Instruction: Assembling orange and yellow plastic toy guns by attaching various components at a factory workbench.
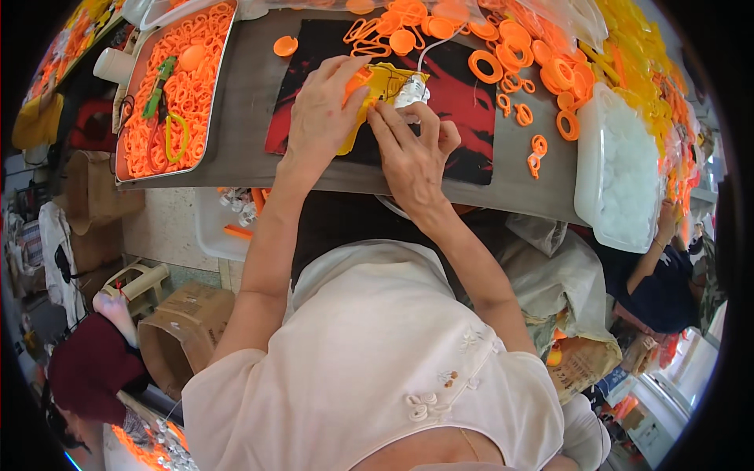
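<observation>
in the head view, the only one we have, we look down past a pale top at a grey table (534,192) whose edges bow with the lens. on it lies a black and red mat (467,145), and on the mat, between the hands, is a yellow piece (382,78) crossed by dark wire. the left hand (320,114) is half curled, thumb and fingers holding the yellow piece at its left side. the right hand (414,153) has bent fingers touching its right side; we cannot tell whether they pinch. a silvery-white part (411,93) with a pale cable sits just beside. to the left, a tray (221,82) brims with orange loops, scissors (177,137) on top; to the right are orange rings (514,55) and a translucent white tub (587,161). around us, we find a cardboard box (192,310) and a cream stool (145,279) at lower left, near a person in dark red (90,365), a grey sack (542,275) at right, and another person's dark sleeve (666,286) beyond.
</observation>
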### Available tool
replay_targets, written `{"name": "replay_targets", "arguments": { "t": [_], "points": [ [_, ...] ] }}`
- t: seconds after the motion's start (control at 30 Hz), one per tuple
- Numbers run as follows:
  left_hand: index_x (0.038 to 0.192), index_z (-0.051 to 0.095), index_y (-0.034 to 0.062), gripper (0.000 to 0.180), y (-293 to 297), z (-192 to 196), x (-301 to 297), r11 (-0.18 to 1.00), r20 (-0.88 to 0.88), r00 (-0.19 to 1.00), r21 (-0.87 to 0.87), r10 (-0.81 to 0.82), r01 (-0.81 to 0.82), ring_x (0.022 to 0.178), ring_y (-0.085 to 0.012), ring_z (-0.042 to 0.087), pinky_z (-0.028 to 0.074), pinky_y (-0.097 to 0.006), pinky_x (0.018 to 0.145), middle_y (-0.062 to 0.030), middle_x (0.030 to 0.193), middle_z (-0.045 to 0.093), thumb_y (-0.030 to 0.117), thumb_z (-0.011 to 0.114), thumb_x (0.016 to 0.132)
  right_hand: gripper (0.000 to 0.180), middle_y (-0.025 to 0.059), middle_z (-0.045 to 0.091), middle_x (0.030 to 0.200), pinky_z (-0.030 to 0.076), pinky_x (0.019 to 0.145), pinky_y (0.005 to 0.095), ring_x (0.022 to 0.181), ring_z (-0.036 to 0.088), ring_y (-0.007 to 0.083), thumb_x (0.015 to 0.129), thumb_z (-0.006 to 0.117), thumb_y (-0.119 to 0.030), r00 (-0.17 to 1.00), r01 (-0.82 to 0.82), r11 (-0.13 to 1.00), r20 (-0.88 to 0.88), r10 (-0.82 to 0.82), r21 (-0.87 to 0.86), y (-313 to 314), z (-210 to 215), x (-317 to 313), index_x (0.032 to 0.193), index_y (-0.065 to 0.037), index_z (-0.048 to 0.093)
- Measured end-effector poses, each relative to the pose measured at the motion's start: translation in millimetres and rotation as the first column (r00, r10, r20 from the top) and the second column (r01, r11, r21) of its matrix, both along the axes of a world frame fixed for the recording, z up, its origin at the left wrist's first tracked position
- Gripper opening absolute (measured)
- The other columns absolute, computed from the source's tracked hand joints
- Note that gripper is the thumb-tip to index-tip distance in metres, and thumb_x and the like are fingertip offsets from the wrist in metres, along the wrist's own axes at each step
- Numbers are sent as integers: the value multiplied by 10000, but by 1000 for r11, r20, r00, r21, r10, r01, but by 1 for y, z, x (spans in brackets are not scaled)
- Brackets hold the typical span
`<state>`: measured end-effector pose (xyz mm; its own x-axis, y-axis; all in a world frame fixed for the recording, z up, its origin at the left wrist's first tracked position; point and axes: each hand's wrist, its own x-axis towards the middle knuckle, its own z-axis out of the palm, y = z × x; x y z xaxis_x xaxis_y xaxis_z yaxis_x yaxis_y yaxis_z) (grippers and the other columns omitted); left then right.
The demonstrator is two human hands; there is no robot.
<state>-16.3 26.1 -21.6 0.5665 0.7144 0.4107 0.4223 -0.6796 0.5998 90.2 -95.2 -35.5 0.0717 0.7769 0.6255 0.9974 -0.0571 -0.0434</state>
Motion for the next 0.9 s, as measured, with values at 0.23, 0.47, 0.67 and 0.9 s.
{"name": "replay_targets", "arguments": {
  "t": [0.23, 0.47, 0.67, 0.9],
  "points": [
    [1208, 610, 123, 350, 0, 0, -1, 1000, 29, 1000, 2, 6, -6, 1024, -280, 593, 508, -386, 859, -59, 1166, 595, 200, 661, 871, 299, -77, 645, 1090, 242, 974, 411, 1054, 495, 154, 770, 687, -124, 996, 38, 999, 78, -39, 17, 4, -1, -3, 1068, -112, 710],
    [1146, 624, 139, 331, 2, 8, 5, 997, -122, 991, -47, 51, -57, 1026, -251, 566, 521, -392, 803, -24, 1113, 563, 250, 701, 844, 327, -62, 623, 1100, 214, 1034, 456, 1066, 490, 160, 752, 673, -101, 983, -92, 994, 153, 101, -60, 4, 5, 21, 1078, -96, 699],
    [1120, 631, 148, 362, 3, 9, 6, 992, -96, 993, -99, 68, -77, 1020, -247, 553, 522, -396, 779, -10, 1085, 552, 289, 736, 803, 364, -50, 612, 1119, 210, 1046, 475, 1081, 486, 164, 740, 671, -91, 975, -160, 984, 142, 169, -73, 5, 4, 26, 1104, -96, 689],
    [1093, 638, 154, 358, 9, 6, 5, 995, -151, 986, -60, 70, -80, 979, -249, 557, 521, -399, 769, -7, 1049, 547, 279, 752, 778, 357, -33, 610, 1093, 228, 1039, 458, 1074, 501, 164, 739, 663, -93, 965, -198, 976, 156, 211, -93, 7, 3, 23, 1094, -74, 691]
  ]
}}
